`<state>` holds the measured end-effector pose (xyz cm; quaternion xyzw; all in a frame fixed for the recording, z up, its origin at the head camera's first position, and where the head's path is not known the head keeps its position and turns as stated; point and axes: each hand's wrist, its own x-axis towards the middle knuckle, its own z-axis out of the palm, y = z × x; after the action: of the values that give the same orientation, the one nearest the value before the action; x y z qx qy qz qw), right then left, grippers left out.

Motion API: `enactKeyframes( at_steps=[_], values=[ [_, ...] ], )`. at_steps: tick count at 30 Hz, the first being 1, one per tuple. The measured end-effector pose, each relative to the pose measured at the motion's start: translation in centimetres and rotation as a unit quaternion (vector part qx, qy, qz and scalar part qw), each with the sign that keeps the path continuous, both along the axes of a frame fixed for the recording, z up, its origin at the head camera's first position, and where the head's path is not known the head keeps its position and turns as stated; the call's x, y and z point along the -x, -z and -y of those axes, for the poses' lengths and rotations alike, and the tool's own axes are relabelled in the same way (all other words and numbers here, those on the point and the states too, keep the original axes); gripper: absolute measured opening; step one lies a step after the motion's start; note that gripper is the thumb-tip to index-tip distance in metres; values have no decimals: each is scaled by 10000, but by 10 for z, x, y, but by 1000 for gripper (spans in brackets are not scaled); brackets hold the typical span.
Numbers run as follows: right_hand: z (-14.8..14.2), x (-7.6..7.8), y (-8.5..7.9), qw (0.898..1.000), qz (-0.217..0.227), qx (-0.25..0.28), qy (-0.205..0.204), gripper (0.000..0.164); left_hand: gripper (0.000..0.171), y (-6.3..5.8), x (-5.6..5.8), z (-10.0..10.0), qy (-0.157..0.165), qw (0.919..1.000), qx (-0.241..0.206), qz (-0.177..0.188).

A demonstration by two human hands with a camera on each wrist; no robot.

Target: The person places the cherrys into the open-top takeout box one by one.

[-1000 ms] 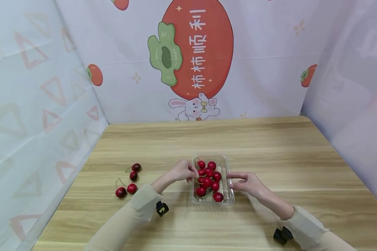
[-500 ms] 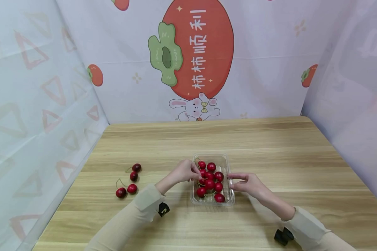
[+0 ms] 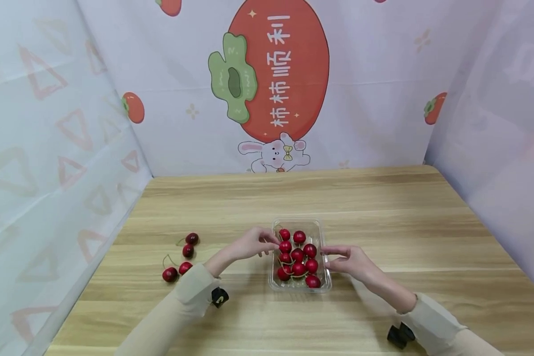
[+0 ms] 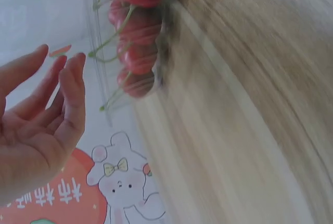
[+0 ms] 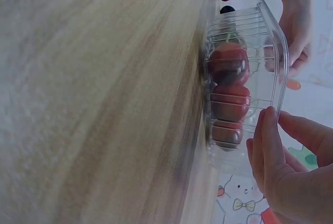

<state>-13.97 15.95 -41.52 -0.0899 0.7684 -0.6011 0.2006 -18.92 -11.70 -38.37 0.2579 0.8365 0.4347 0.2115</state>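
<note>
Most cherries (image 3: 297,255) sit in a clear plastic punnet (image 3: 310,225) on the counter (image 3: 382,212). Left hand (image 3: 255,244), at the punnet's nine o'clock: grip spread. Right hand (image 3: 357,262), three o'clock: grip apart, touching the rim (image 5: 284,52). Cherries should handle light, slippery, bruisable; pinch gently round the middle.

"How's the light?"
"Bright and even in the head view, soft shadows on the table (image 3: 382,207)."
"And the wrist views?"
"Dimmer, hazier; the box (image 5: 284,62) glints, the table blurs up close."
</note>
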Motion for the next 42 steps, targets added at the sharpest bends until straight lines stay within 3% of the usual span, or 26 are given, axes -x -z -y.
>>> enactKeyframes(
  at_steps=[6, 12, 21, 42],
  values=[
    [2, 1, 0, 10000, -32, 21, 20, 51, 23, -8, -4, 19, 200, 9997, 63, -84],
    [3, 1, 1, 10000, 9, -7, 52, 52, 27, -10, -8, 39, 133, 9997, 166, -119],
    [3, 1, 1, 10000, 3, -70, 66, 52, 29, -9, -18, 65, -16, 9984, 264, -495],
    [3, 2, 1, 10000, 27, -57, 10, 52, 31, 0, -46, 119, -849, 9933, 463, -630]
  ],
)
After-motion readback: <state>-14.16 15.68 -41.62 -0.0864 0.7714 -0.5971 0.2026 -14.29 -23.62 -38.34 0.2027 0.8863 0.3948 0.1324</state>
